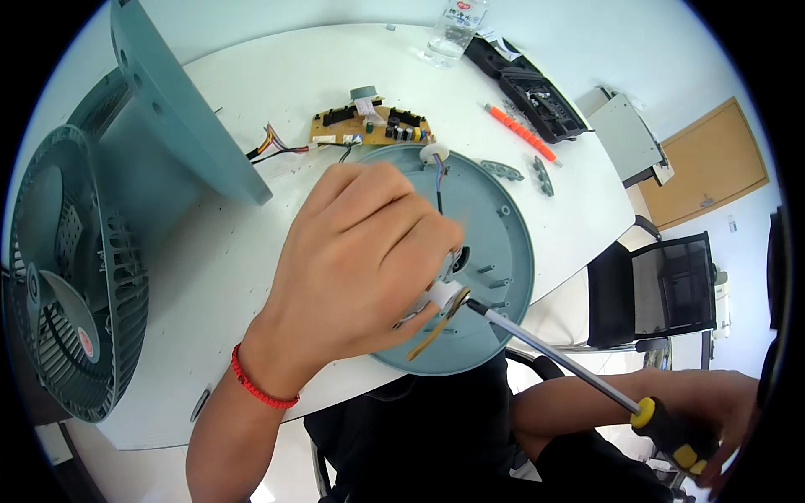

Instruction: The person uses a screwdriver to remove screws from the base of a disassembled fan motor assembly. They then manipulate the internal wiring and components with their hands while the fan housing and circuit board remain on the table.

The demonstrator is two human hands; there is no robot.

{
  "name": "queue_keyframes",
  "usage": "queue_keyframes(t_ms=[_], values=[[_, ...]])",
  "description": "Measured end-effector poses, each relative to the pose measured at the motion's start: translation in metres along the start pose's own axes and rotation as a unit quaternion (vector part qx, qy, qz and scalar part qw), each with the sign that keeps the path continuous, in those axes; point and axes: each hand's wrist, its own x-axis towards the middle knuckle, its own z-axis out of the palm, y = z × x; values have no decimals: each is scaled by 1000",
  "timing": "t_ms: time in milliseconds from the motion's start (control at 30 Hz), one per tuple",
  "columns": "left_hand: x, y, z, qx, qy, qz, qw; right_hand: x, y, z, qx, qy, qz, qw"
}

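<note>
My left hand (360, 243), a red braided bracelet at its wrist, is closed over the round grey-green plastic base (511, 226). Its fingers pinch a small part with a white cylinder (444, 293) and a brownish-yellow strip; most of that part is hidden behind the hand. At the right, my right hand (731, 419) grips the black-and-yellow handle of a long screwdriver (570, 366). The screwdriver's tip meets the small part beside the white cylinder, or is very close to it. Blue and dark wires with a white round piece (434, 153) lie on the base's far rim.
A grey-green fan housing (75, 268) with grille and blades stands at the left. Beyond the base lies a circuit board (369, 126) with wires. Farther right are an orange stick (520, 132), an open black tool case (541, 105), a bottle (453, 33) and two small grey-green strips (543, 176).
</note>
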Motion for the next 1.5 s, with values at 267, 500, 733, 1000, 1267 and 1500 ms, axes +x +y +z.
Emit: queue_keyframes(t_ms=[267,500,733,1000,1267,1500], values=[[1,2,-3,-10,-10,-30,999,-4,-4,-9,16,-91,98,991],[-2,2,-1,-7,20,-32,999,-16,1,21,-54,28,16,998],[-6,2,0,21,40,-31,999,-27,-2,45,-76,173,-169,967],[-11,5,-1,58,106,-26,992,-37,2,79,-134,288,-226,921],[-3,1,-6,25,103,-33,994,-43,13,62,-121,142,-240,953],[-2,-3,-5,-30,35,-28,999,-35,-28,37,-205,-2,-53,977]])
